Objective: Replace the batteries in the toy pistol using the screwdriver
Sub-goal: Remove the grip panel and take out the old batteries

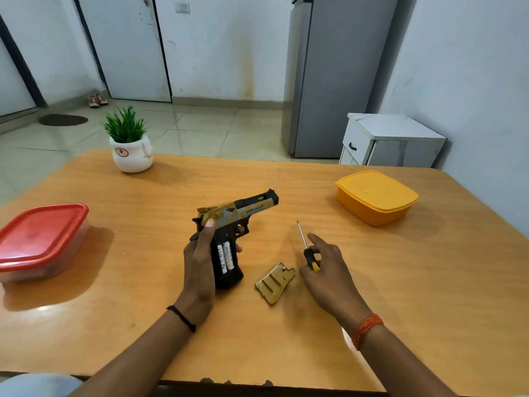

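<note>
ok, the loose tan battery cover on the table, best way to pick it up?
Pinch the flat tan plastic battery cover across its long side edges from above, probably with the right hand beside it. It lies flat on the wooden table, so no underside access.

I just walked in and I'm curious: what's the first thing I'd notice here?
Probably the yellow and black toy pistol in the middle of the table, gripped by the left hand, with its batteries showing. Just right of it lies the gold cover, and the right hand holds a screwdriver.
</note>
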